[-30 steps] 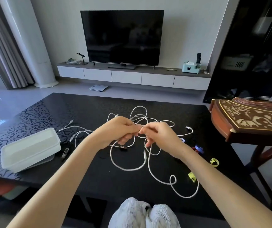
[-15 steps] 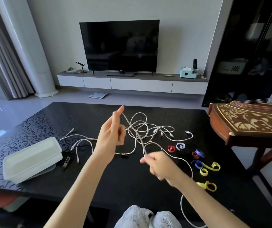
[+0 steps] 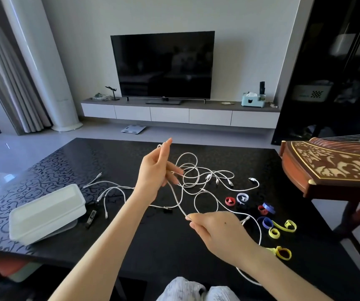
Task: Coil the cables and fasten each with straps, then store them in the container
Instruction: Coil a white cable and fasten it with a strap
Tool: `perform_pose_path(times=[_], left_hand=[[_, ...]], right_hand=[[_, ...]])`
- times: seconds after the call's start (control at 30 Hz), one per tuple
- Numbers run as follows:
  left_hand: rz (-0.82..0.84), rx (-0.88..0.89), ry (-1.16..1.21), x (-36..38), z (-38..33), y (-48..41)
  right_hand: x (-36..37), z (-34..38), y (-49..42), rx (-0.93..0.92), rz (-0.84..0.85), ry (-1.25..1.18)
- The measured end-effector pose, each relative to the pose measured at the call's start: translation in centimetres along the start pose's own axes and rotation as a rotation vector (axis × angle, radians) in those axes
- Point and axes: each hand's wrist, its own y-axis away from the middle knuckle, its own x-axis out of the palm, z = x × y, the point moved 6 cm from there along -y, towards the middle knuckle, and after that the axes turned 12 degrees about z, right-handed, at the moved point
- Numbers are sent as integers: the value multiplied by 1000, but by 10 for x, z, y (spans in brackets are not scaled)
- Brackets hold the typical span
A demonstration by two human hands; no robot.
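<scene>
White cable [image 3: 180, 208], left hand [image 3: 155, 170], right hand [image 3: 216, 231]

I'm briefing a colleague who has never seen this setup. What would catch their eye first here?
The left hand pinches a white cable up high, mid-table, while the right hand pinches it lower, nearer the person. Behind them a tangle of cables lies on the black table, with coloured straps at the right and a white container at the left.
</scene>
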Motion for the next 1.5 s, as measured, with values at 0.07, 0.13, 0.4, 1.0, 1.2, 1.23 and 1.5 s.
perform_pose_path(times=[0.07, 0.13, 0.4, 1.0, 1.2, 1.23, 1.5], left_hand=[[-37, -6, -198, -2, 2, -6], [-10, -52, -245, -2, 7, -11], [269, -35, 42, 24, 5, -5], [491, 50, 301, 65, -25, 35], [446, 83, 349, 69, -40, 40], [449, 87, 341, 71, -42, 41], [548, 76, 491, 75, -40, 45]], right_hand=[[-10, -2, -1, -33, -47, 10], [-23, -6, -4, -32, -68, -10], [-57, 1, -6, -120, -15, -31], [-125, 8, 2, -100, -262, -636], [-140, 4, 3, -32, -381, -615], [-141, 6, 2, -31, -381, -611], [-153, 4, -13, -45, -473, -587]])
